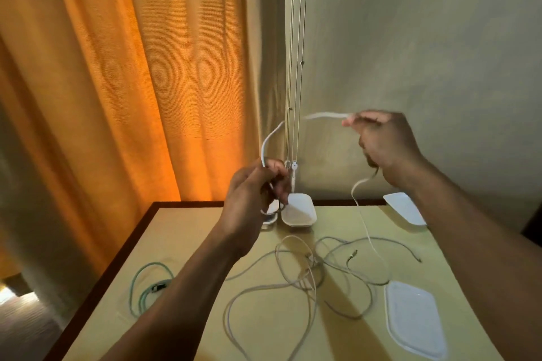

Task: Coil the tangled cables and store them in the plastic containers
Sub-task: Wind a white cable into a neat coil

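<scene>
"Well, how does the white cable (269, 140) look?"

"Thin and pale, arching in the air above the table (187, 243). Your left hand (256, 184) has its grip clenched around one part, your right hand (384, 143) pinches another, and the tail drops to the grey tangle (308, 274)."

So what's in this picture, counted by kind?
Left hand and right hand: 2
White cable held between them: 1
Green cable: 1
Grey cable tangle: 1, strands uncountable
Plastic containers or lids: 4, one half hidden
Total: 9
</scene>
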A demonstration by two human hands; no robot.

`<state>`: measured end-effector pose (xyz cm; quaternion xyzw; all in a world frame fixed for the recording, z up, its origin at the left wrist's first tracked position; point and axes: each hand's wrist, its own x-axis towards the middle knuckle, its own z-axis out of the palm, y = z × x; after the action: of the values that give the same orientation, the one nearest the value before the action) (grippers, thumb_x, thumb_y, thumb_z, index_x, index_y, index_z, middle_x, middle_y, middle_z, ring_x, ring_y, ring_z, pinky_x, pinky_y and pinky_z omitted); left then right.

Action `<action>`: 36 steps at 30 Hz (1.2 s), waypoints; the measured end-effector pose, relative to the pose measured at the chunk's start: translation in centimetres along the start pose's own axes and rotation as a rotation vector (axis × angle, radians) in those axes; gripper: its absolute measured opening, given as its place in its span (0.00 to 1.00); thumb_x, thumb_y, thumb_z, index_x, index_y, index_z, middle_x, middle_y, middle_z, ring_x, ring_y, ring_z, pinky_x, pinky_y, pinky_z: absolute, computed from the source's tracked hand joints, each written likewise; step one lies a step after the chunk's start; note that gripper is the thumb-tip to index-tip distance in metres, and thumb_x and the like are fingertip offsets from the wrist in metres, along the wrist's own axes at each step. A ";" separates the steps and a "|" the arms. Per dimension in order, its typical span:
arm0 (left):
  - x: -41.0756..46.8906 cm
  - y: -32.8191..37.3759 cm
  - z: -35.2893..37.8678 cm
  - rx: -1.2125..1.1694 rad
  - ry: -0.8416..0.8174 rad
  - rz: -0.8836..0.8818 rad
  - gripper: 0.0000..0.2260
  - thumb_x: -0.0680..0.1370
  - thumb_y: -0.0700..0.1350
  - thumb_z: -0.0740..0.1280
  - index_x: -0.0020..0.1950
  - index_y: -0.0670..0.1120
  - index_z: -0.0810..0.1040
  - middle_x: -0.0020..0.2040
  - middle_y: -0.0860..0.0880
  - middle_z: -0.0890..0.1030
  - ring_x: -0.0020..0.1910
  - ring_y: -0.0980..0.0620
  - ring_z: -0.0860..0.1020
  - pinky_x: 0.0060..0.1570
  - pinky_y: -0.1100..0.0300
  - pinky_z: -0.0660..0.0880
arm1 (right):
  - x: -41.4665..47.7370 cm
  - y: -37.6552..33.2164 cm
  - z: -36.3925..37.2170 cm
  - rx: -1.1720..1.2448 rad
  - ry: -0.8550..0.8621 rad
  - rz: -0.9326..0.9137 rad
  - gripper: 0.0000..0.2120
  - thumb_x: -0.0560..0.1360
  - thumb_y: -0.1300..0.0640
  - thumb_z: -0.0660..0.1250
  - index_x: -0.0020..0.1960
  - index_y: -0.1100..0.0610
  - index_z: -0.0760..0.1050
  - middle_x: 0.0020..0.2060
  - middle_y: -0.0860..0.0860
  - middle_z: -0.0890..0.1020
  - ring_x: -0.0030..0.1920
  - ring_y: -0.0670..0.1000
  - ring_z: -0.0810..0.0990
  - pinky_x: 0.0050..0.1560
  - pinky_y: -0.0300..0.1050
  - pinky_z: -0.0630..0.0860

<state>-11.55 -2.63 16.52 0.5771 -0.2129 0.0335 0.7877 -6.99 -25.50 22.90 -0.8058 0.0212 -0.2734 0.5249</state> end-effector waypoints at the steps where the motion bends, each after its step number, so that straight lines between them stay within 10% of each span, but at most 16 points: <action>1: -0.2 0.7 0.3 -0.115 -0.048 -0.041 0.05 0.76 0.37 0.63 0.46 0.42 0.78 0.34 0.44 0.72 0.35 0.47 0.71 0.41 0.54 0.69 | -0.5 1.6 0.4 -0.093 -0.010 -0.003 0.10 0.79 0.49 0.69 0.51 0.54 0.85 0.26 0.44 0.76 0.28 0.47 0.70 0.32 0.42 0.68; 8: -0.7 5.4 1.1 0.219 -0.400 -0.002 0.10 0.87 0.46 0.59 0.55 0.45 0.80 0.38 0.46 0.73 0.39 0.47 0.76 0.44 0.57 0.74 | -6.1 7.6 1.5 -0.656 -0.465 0.036 0.20 0.79 0.53 0.68 0.71 0.48 0.76 0.60 0.50 0.83 0.61 0.52 0.80 0.62 0.44 0.75; 11: -0.9 5.2 1.8 0.272 -0.334 -0.116 0.14 0.87 0.48 0.57 0.54 0.41 0.78 0.31 0.49 0.66 0.28 0.53 0.65 0.30 0.61 0.64 | -8.8 4.5 1.1 -0.166 -0.462 -0.139 0.34 0.77 0.62 0.71 0.76 0.38 0.65 0.74 0.38 0.71 0.73 0.40 0.68 0.71 0.42 0.68; 17: -2.2 5.9 2.3 0.244 -0.395 -0.289 0.16 0.87 0.49 0.56 0.48 0.42 0.76 0.27 0.49 0.62 0.27 0.54 0.56 0.28 0.60 0.54 | -10.2 -1.1 1.0 0.240 -0.479 -0.359 0.20 0.81 0.61 0.67 0.71 0.50 0.74 0.65 0.42 0.81 0.70 0.42 0.74 0.74 0.46 0.65; 24: -3.3 7.2 1.4 0.423 -0.469 -0.311 0.12 0.87 0.41 0.57 0.55 0.39 0.78 0.38 0.41 0.82 0.35 0.47 0.79 0.38 0.58 0.75 | -8.8 -2.3 0.8 0.272 -0.301 -0.250 0.11 0.82 0.63 0.64 0.50 0.54 0.85 0.32 0.48 0.77 0.29 0.50 0.75 0.34 0.46 0.75; 29: -4.0 6.7 0.8 0.617 -0.573 -0.420 0.12 0.87 0.40 0.57 0.58 0.39 0.80 0.46 0.43 0.86 0.46 0.49 0.84 0.51 0.56 0.74 | -7.7 -1.9 1.0 0.036 -0.160 -0.426 0.09 0.81 0.62 0.67 0.50 0.53 0.85 0.36 0.47 0.79 0.35 0.42 0.76 0.40 0.30 0.68; 36: -6.3 6.0 2.9 2.015 -0.515 0.118 0.10 0.81 0.46 0.60 0.54 0.46 0.79 0.56 0.44 0.77 0.57 0.43 0.73 0.63 0.46 0.64 | -8.7 0.0 2.1 -0.228 -0.202 -0.637 0.09 0.80 0.64 0.66 0.50 0.57 0.85 0.39 0.43 0.77 0.40 0.37 0.76 0.42 0.25 0.68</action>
<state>-19.97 -2.10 20.24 0.9458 -0.2760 0.1100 -0.1312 -13.39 -20.95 18.60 -0.8483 -0.2528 -0.3381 0.3196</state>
